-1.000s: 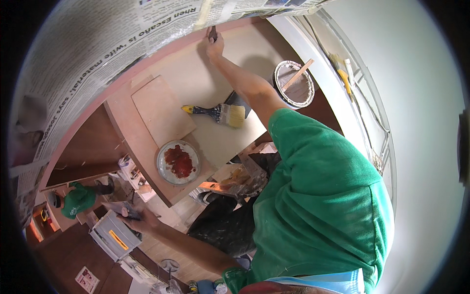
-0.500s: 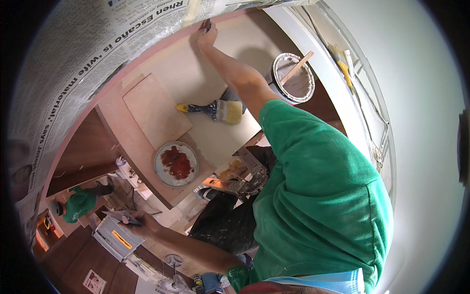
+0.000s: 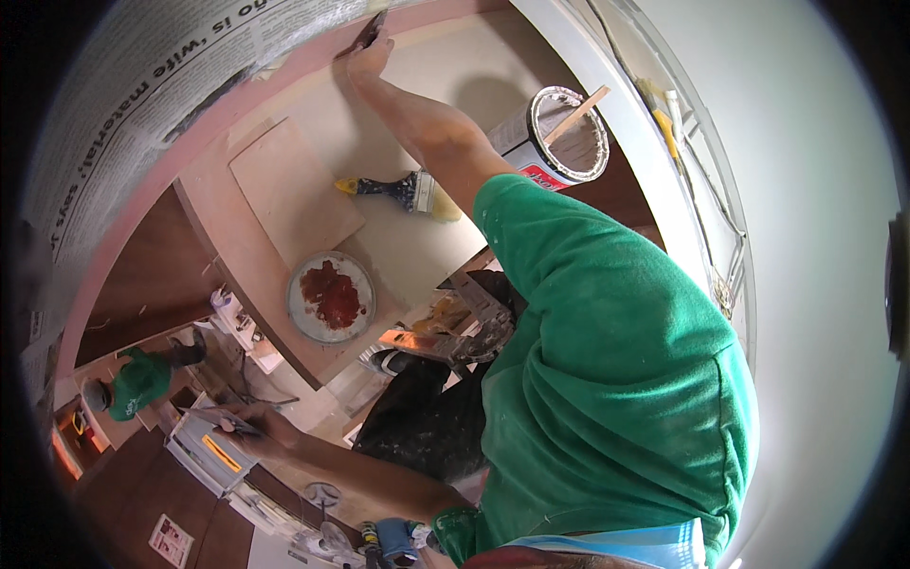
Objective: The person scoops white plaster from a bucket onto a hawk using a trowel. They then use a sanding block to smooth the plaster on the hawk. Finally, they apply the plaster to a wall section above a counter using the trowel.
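Observation:
My right hand (image 3: 370, 61) reaches far forward, closed on a putty knife (image 3: 376, 27) with a dark, flat blade, held at the pinkish strip below the newspaper-covered wall. At the lower left my left hand (image 3: 267, 429) grips a flat grey scraper (image 3: 227, 420), which is partly hidden by the fingers. Below my right forearm, a wide paintbrush (image 3: 387, 192) with a yellow-tipped handle lies on the pale board. A round lid (image 3: 332, 326) carries reddish-brown paste. Beside my right arm stands a paint can (image 3: 572, 142) with a wooden stick in it.
Newspaper (image 3: 142, 104) covers the surface at the upper left. A square wooden panel (image 3: 294, 190) lies on the board. Under the board's edge is a stepladder (image 3: 464, 327). A co-worker in green (image 3: 142, 384) is on the floor below, near a grey case (image 3: 213, 450). Cables (image 3: 697, 190) run along the right.
My right hand has slid left along the pinkish strip with the putty knife, whose blade shows more now. My left hand still holds the scraper. The whole view has shifted slightly.

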The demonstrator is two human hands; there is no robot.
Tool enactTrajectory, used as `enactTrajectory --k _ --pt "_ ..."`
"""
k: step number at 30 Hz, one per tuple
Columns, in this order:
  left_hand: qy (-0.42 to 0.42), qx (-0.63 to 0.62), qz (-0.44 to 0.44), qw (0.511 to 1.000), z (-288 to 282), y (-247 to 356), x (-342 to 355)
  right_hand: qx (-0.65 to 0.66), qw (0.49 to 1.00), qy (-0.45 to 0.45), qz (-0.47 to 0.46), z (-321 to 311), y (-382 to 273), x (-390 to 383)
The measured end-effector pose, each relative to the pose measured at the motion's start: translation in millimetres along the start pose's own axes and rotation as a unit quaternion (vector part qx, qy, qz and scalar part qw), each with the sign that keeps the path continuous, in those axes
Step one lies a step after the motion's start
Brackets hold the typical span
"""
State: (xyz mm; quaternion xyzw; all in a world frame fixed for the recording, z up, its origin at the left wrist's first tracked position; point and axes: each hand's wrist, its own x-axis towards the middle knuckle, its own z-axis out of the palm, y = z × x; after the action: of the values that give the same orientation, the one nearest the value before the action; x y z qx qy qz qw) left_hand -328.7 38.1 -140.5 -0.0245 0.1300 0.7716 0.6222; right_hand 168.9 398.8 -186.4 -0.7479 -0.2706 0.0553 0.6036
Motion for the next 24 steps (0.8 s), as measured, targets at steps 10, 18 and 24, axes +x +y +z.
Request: enactTrajectory --k 10,18,24 --pt "0.023 -0.01 0.04 0.999 -4.4 13.4 -7.5 0.006 0.999 -0.039 0.037 14.4 -56.3 -72.7" --pt "-0.002 -0.037 0.021 0.999 9.6 6.4 -7.3 0.229 0.971 -0.025 0.067 65.7 -22.9 -88.2" --pt "0.036 0.036 0.087 0.995 -2.0 10.5 -11.7 0.032 0.998 -0.055 -0.017 60.0 -69.2 -148.4"
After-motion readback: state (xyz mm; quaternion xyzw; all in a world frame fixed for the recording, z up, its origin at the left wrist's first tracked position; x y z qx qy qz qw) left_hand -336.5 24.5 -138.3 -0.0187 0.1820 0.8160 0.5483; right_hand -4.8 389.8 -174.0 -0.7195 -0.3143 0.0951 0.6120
